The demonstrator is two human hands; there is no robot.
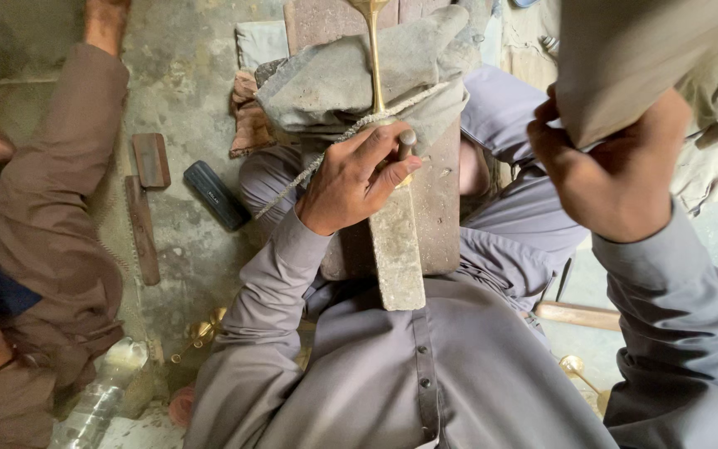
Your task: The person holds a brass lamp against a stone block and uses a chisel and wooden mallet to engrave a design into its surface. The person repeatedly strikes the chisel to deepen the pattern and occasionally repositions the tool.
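My left hand (357,176) grips the lower end of a slim brass rod-shaped piece (372,58) and presses it onto a wooden block (434,208) that rests between my knees. A grey cloth (334,79) is bunched over the block's far end, and a frayed cord (292,179) runs under my left hand. A pale flat bar (398,262) lies along the block toward my chest. My right hand (608,170) is raised at the right and closed on a flat tan sheet-like object (625,50).
Another person in brown clothes (51,208) sits at the left. On the concrete floor lie a wooden file-like tool (141,229), a small wooden block (151,160), a dark case (216,195), a plastic bottle (97,399), small brass pieces (201,333) and a wooden handle (579,316).
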